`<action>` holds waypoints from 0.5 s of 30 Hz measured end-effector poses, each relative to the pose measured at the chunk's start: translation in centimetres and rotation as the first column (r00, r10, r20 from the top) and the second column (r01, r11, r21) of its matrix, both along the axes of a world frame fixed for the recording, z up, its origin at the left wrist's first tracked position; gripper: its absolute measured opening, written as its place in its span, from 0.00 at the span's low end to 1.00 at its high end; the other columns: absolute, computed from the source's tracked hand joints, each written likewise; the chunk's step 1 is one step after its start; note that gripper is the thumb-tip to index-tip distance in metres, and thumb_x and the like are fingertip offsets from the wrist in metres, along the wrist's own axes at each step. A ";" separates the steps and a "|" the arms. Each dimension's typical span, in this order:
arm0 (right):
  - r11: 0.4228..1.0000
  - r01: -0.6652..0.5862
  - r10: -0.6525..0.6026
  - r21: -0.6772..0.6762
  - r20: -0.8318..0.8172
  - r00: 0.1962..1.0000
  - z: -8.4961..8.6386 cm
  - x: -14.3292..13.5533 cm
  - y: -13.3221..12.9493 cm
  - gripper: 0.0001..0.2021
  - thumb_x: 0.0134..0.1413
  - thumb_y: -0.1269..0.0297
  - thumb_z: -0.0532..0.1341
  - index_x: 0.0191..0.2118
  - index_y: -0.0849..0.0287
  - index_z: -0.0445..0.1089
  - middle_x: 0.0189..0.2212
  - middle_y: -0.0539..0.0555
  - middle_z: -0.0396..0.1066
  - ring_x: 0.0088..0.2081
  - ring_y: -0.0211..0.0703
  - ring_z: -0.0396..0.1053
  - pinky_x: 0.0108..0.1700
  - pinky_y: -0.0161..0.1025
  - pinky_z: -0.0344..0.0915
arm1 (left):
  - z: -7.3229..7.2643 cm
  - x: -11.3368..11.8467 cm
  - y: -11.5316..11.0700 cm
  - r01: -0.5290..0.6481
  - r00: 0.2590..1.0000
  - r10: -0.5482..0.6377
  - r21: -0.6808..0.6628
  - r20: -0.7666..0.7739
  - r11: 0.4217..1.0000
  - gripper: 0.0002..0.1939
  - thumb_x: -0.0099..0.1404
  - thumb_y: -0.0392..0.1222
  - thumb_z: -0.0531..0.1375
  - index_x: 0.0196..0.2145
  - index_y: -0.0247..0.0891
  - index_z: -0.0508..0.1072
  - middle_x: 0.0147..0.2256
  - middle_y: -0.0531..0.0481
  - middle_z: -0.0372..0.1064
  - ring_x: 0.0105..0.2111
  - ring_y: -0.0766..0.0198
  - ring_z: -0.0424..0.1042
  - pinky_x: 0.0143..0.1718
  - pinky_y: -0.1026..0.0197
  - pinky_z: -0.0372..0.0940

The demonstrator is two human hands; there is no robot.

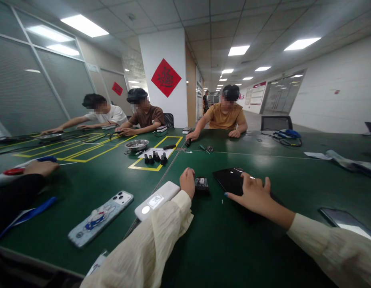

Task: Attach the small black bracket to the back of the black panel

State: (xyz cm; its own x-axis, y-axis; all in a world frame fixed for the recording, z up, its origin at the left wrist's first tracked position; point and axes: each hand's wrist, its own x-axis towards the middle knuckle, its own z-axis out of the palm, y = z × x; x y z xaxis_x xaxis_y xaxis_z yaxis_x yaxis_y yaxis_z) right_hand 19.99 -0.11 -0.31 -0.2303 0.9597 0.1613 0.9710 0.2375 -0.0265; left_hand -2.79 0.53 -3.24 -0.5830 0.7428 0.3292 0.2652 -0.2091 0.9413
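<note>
My left hand is closed, its fingers curled in by the left side of a small black box-like part with a pale label on top. Whatever those fingers hold, if anything, is hidden. A glossy black flat piece lies right of that part. Over its right side, my right hand is spread, thumb stretched to the left; contact with the piece is unclear. A tiny light-coloured bit lies near the thumb. Beside my left sleeve is a white power bank with a label.
A phone in a cartoon case lies left, another phone right. Farther off are several black cylindrical parts, a metal bowl and a tweezer-like tool. A neighbour's hand is at left; several people sit opposite.
</note>
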 end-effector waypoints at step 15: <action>0.994 0.104 -0.102 0.028 -0.072 0.992 4.1 9.5 7.9 0.28 0.58 0.50 0.46 0.52 0.68 0.63 0.37 0.69 0.71 0.38 0.54 0.71 0.35 0.42 0.60 | -0.2 -0.1 0.3 0.002 1.000 -0.003 0.024 0.026 1.000 0.12 0.55 0.41 0.47 0.17 0.39 0.56 0.17 0.56 0.51 0.22 0.66 0.55 0.26 0.63 0.50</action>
State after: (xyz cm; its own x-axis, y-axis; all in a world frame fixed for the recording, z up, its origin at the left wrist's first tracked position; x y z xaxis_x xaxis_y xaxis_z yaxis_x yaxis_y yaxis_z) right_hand 29.47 7.76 3.77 -0.1176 0.9719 0.2041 0.9863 0.1381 -0.0896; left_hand -2.85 0.88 -3.45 -0.5897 0.7367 0.3311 0.2396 -0.2319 0.9428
